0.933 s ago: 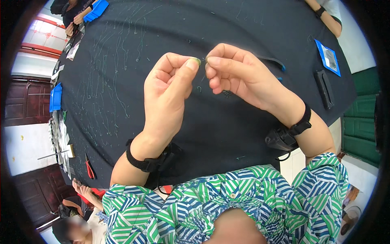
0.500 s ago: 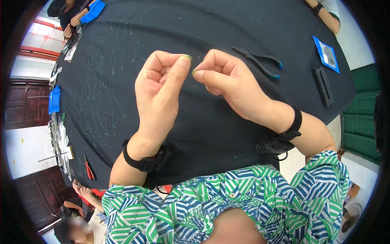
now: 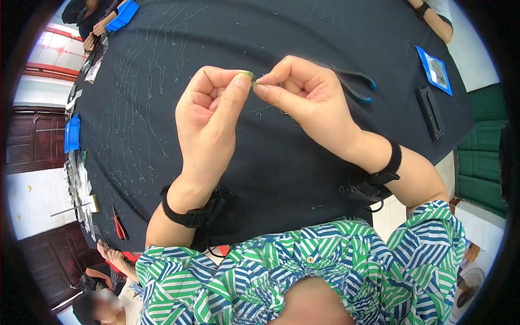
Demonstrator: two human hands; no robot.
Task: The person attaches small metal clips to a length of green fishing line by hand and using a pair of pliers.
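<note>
In the upper middle of the frame, the fingers of the left hand [image 3: 211, 111] and right hand [image 3: 322, 103] now meet tip to tip, or nearly so. A moment ago a small gap parted them, so both hands now seem to bear on one spot. Each thumb and forefinger is pinched closed; a tiny greenish bit [image 3: 253, 83] shows where the tips meet, too small to identify or to tell which hand grips it. The right hand has risen, covering the nose of the pliers [image 3: 365, 99] and baring a dark cluster of small pieces [image 3: 295, 122] below it. Beside that lies a thin, curved metal hook [image 3: 259, 116]. The counter [image 3: 281, 168] wears matte, rippled black cloth. At left, fine greenish threads [image 3: 149, 103] trail in wavy strands; at upper right lie a flat blue pouch [image 3: 434, 70] with a clear window and a long black case [image 3: 430, 114].
</note>
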